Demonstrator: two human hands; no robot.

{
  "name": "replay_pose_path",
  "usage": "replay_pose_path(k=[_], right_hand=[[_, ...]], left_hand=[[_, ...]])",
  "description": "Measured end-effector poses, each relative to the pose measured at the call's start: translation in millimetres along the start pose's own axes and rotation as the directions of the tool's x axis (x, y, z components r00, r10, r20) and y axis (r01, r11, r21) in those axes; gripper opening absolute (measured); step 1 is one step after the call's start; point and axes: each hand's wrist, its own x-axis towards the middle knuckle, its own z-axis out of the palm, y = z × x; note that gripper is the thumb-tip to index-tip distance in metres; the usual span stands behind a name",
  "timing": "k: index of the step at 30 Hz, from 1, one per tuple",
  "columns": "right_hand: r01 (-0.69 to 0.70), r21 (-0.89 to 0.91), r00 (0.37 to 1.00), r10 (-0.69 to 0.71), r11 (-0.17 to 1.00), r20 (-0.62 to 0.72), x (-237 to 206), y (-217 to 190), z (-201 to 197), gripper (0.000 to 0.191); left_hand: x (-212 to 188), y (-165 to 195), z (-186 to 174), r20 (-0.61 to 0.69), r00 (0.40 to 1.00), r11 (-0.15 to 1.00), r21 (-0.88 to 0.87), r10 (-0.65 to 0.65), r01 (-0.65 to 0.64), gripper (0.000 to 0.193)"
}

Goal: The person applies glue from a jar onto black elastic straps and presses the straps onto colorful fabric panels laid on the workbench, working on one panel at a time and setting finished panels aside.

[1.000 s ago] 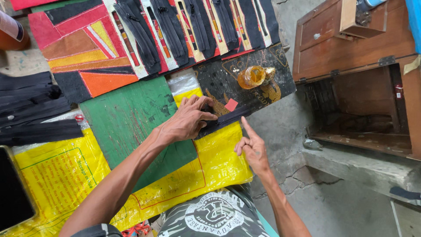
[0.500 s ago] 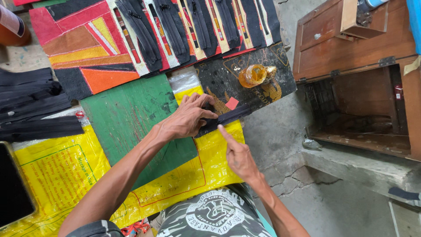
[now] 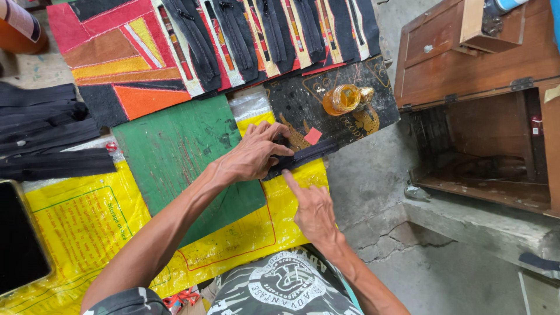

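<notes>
My left hand (image 3: 252, 154) presses down on a black zipper strip (image 3: 312, 153) that lies across the edge of a green board (image 3: 181, 151) and a yellow plastic sack (image 3: 262, 227). My right hand (image 3: 312, 207) is just below it, index finger stretched up and touching the strip's lower edge beside the left hand. The strip's right end sticks out past both hands onto a black patterned board (image 3: 350, 125). A small red tag (image 3: 313, 136) lies just above the strip.
A small glass bottle of amber liquid (image 3: 345, 98) stands on the black board. Rows of black zippers on cards (image 3: 262, 35) lie at the top, more black strips (image 3: 46, 134) at left, a phone (image 3: 20, 239) at lower left. An open wooden box (image 3: 484, 105) sits at right.
My right hand has moved left and up from the yellow sack's edge until its index finger reaches the zipper strip. My left hand has stayed on the strip.
</notes>
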Motion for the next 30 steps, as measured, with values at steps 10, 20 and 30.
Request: replay_pose_path(k=[10,20,30], right_hand=[[0.003,-0.056,1.0,-0.003,0.998,-0.003,3.3,-6.3,-7.2,0.084],[-0.009,-0.128,0.995,0.022,0.992,0.097,4.3,-9.4,-4.9,0.086],[0.081,-0.144,0.995,-0.072,0.986,0.07,3.5,-9.7,-14.2,0.079]], left_hand=[[-0.2,1.4,-2.5,0.006,1.0,1.0,-0.007,-0.006,0.006,0.048],[0.3,1.7,-2.3,0.002,1.0,1.0,0.0,-0.002,0.002,0.05],[-0.1,3.4,-2.7,0.005,1.0,1.0,0.012,-0.011,0.011,0.049]])
